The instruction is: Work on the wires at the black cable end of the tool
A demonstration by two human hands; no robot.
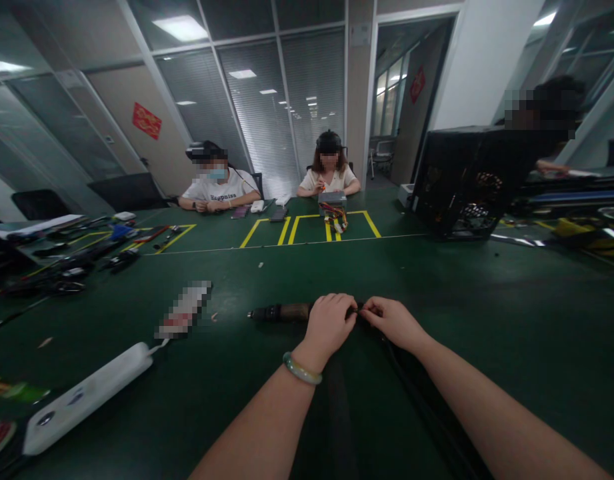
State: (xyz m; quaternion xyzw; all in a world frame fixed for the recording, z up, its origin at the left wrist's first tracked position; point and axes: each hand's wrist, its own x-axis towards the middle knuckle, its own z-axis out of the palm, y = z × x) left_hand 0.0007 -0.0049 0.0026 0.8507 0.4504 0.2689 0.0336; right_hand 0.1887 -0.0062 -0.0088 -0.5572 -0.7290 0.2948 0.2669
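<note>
A dark electric screwdriver point(293, 313) lies across the green table in front of me, its narrow tip pointing left. Wrapped over its rear part is my left hand point(331, 321), which wears a jade-like bangle at the wrist. My right hand point(393, 323) meets it at the tool's back end, thumb and fingers pinched on the end of a black cable point(411, 385). The fingers cover the joint, so whether the cable plug sits in the screwdriver cannot be made out. From beneath the right hand the cable runs down toward the table's near edge.
At lower left lies a white elongated device point(89, 399) with a cord. Cables and tools point(77, 267) clutter the far left. A black computer case point(457, 180) stands at back right. Two people sit opposite, one behind a power supply point(333, 198); another person is at far right.
</note>
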